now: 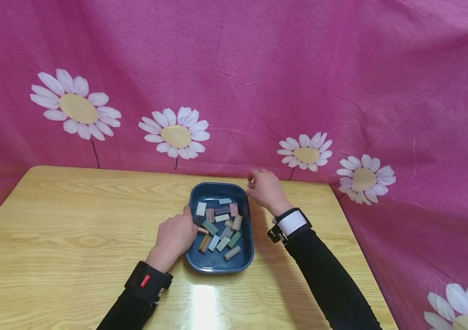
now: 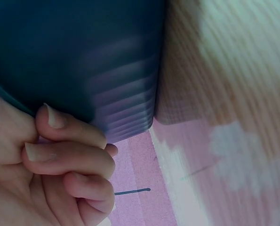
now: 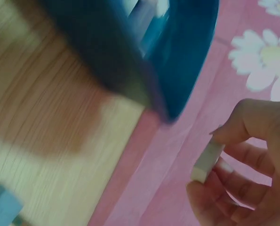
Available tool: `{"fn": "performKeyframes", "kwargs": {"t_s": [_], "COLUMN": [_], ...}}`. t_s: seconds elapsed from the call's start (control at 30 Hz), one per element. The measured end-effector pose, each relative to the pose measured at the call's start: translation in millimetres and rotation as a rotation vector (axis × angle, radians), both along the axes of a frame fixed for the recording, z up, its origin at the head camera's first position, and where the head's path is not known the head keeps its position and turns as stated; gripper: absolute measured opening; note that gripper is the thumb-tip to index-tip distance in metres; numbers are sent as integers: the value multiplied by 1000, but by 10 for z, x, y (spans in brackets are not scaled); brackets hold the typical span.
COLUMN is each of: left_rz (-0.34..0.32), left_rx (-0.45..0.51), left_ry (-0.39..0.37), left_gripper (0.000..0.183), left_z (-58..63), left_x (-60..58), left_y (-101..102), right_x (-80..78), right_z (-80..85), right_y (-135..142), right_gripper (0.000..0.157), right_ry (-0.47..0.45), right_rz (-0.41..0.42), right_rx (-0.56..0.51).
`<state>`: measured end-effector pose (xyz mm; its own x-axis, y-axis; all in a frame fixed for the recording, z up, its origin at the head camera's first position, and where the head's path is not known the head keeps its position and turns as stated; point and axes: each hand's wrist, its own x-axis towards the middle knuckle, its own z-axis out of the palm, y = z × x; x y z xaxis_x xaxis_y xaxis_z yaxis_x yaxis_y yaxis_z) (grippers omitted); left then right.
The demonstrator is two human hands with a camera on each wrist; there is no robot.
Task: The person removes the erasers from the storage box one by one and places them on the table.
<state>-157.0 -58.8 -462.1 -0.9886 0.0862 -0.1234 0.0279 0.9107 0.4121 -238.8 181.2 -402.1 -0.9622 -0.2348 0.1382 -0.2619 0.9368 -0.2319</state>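
A dark blue rectangular tray (image 1: 220, 266) holds several small coloured blocks, among them a white block (image 1: 201, 209), a green block (image 1: 234, 239) and an orange-brown block (image 1: 204, 243). My left hand (image 1: 176, 233) grips the tray's left rim; in the left wrist view its fingers (image 2: 71, 157) are curled against the outer wall, with the thumb hidden. My right hand (image 1: 266, 190) is by the far right corner. Between thumb and fingertips it pinches a small pale grey block (image 3: 208, 160), seen beside the tray's corner in the right wrist view.
A light wooden table (image 1: 93, 238) bears the tray. Behind it hangs a pink cloth (image 1: 234, 82) printed with white daisies. In the right wrist view a blue-grey block (image 3: 2, 205) shows at the lower left, outside the tray.
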Motion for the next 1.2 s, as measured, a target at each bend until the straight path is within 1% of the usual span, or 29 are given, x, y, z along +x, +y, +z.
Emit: {"fn": "performKeyframes", "kwargs": {"t_s": [0.07, 0.2, 0.3, 0.4, 0.53, 0.63, 0.83, 0.93, 1.03, 1.13, 1.2], "left_rz": [3, 5, 3, 3, 5, 2, 1, 2, 2, 2, 1], "left_rx": [3, 9, 18, 24, 22, 22, 22, 24, 21, 12, 10], "left_ry": [-5, -13, -11, -9, -9, -11, -9, -11, -12, -14, -12], "left_gripper": [59, 58, 58, 59, 60, 60, 59, 59, 60, 61, 61], "left_z": [-3, -9, -7, -6, -3, -5, 1, -4, -9, 2, 11], "left_x": [-3, 4, 14, 18, 16, 11, 5, 9, 5, -2, -5], "left_y": [0, 0, 3, 7, 16, 19, 16, 14, 12, 10, 10], "right_x": [-8, 4, 46, 96, 140, 144, 146, 158, 148, 133, 124], "right_z": [-69, -297, -469, -602, -719, -770, -773, -735, -638, -478, -368], "right_y": [118, 297, 365, 388, 396, 403, 407, 401, 373, 307, 248], "right_gripper": [20, 18, 16, 14, 13, 14, 18, 21, 26, 30, 31], "right_ry": [-3, -30, -62, -94, -125, -138, -150, -142, -117, -88, -64], "right_rz": [-32, -71, -92, -94, -84, -82, -79, -88, -98, -97, -82], "right_rx": [1, 19, 10, 2, 13, 11, 16, 23, 11, -10, -9]}}
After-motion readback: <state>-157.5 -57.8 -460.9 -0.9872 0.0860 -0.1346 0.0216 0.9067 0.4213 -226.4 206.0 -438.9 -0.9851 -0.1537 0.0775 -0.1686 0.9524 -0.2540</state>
